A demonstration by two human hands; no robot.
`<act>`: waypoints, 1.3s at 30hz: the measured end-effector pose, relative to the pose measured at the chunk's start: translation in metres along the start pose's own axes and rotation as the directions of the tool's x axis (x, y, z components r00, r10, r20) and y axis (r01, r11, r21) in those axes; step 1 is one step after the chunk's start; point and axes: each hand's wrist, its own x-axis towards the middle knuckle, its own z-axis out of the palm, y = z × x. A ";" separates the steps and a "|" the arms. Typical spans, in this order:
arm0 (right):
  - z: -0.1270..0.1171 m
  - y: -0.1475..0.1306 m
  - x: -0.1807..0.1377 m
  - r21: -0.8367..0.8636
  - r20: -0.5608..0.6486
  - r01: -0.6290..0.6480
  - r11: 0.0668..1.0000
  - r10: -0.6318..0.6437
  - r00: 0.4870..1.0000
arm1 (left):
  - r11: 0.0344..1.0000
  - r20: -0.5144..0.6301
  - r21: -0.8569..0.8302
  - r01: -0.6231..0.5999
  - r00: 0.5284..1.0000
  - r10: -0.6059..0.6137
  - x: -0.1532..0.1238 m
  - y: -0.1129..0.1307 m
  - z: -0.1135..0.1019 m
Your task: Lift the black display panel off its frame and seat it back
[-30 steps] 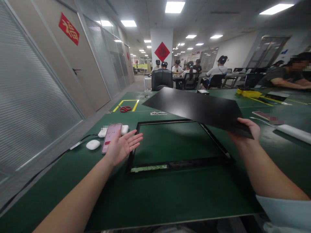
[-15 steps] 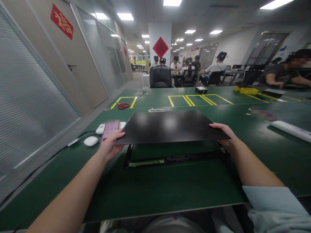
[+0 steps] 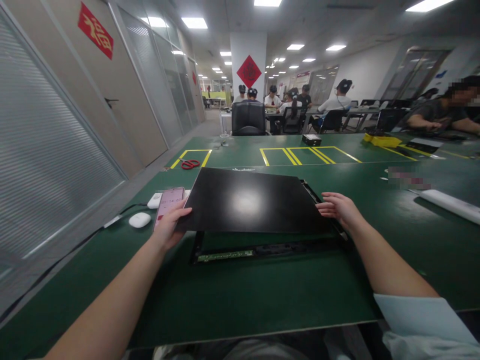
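Observation:
A black glossy flat panel [image 3: 243,200], which looks like a display panel, is tilted above a black rectangular frame [image 3: 300,246]. My left hand [image 3: 170,225] is closed on the panel's left edge, thumb on top. At the right edge, my right hand [image 3: 339,211] has its fingers stretched out and slightly apart, with the tips at or just beside the panel. Along the frame's near side runs a green circuit board strip [image 3: 225,256]. The frame's right side shows beyond the panel, while most of its middle and far side is covered.
Left of the panel lie a phone [image 3: 170,202], a white rounded case [image 3: 140,220] and a cable. Red-handled scissors [image 3: 190,164] are farther back on the green table [image 3: 262,300]. A long white bar [image 3: 452,206] lies at the right. Several people sit in the background.
The panel's right side has lowered and shifted left, exposing the frame's right side. My right hand has let go of the panel's corner and its fingers have straightened; my left hand keeps its hold.

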 end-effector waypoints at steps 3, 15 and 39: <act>-0.001 0.002 0.002 -0.028 -0.019 0.018 0.999 -0.018 1.000 | 0.999 0.013 0.031 0.021 1.000 -0.021 0.003 -0.005 0.002; -0.011 0.007 0.012 -0.102 -0.026 0.091 0.991 -0.094 0.995 | 0.993 0.063 0.119 0.005 0.998 -0.013 -0.001 -0.011 -0.001; -0.012 0.022 0.021 -0.281 -0.190 0.180 0.943 -0.238 0.952 | 0.978 0.173 0.206 0.029 0.983 -0.066 0.002 -0.026 -0.001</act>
